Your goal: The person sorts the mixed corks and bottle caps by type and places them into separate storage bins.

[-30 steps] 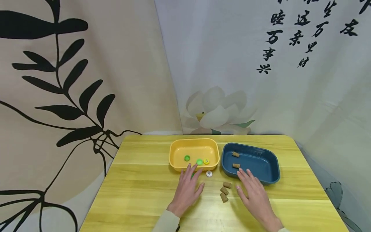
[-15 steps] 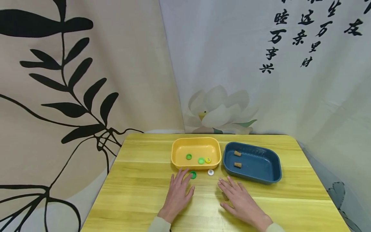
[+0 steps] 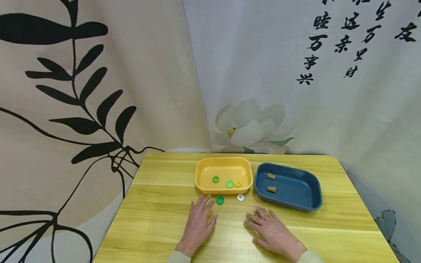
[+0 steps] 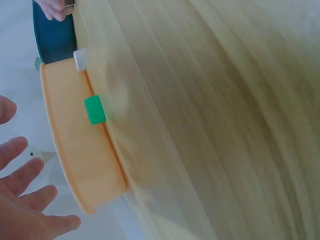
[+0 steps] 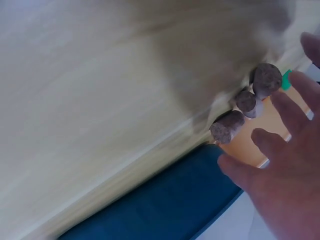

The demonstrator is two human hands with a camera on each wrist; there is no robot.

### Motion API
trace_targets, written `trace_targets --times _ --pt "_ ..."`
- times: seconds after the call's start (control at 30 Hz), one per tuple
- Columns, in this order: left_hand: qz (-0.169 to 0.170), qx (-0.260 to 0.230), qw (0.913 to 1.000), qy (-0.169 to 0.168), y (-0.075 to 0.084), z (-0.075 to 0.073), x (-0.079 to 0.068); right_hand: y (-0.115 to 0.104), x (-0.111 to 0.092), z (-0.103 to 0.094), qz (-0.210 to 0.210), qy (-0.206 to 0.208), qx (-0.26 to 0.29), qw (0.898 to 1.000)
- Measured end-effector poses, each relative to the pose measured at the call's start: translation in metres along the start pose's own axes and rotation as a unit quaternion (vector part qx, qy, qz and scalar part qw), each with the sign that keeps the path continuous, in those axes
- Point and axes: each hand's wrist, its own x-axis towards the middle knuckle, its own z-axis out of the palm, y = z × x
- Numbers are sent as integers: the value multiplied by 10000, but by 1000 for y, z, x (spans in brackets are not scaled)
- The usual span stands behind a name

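My left hand [image 3: 196, 227] hovers low in front of the yellow tray [image 3: 224, 190], fingers spread and holding nothing. Just beyond its fingertips a green bottle cap [image 3: 220, 200] sits on the table, and a white cap [image 3: 241, 197] lies to its right. My right hand [image 3: 274, 233] is over the corks in front of the blue tray [image 3: 296, 205], palm down with fingers parted. In the right wrist view, three corks [image 5: 267, 79] lie in a row close to those fingertips, none pinched. From the head view the hand mostly hides them.
Inside the yellow tray are two green caps [image 3: 229, 184] and a yellow cap [image 3: 238, 183]. Two corks [image 3: 271, 189] lie at the left end of the blue tray. Behind the wooden table [image 3: 158, 204] hangs a printed cloth [image 3: 158, 73].
My right hand has moved left from beside the blue tray to over the loose corks, covering them. My left hand has drawn back and left, uncovering the green cap on the table.
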Motion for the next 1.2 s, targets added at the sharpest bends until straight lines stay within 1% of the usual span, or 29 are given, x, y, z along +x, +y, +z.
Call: trace_targets --times 0.13,0.33,0.47,0.67,0.77,0.97,1.07,1.2 --pt "-60 5 10000 -22 -2 1 0 4 -5 2 -69 93 -249 9996" --pt "-51 -23 10000 -65 0 0 1 10 -9 7 -275 576 -675 9957" --pt "-24 -54 10000 -50 1 0 1 12 -8 9 -417 883 -825 9918" --pt "-19 -197 9997 -109 7 2 5 14 -7 10 -299 992 -586 9929" --pt "-8 -266 9996 -130 11 4 8 14 -8 10 -320 1135 -455 9920" --pt "158 -303 9994 -101 17 9 14 15 -14 7 -324 1746 -167 9840" --pt "248 -277 9993 -102 21 12 19 18 -18 5 -213 2042 -35 9787" --pt "371 -166 9992 -64 30 17 25 23 -23 2 2 2380 8 9713"
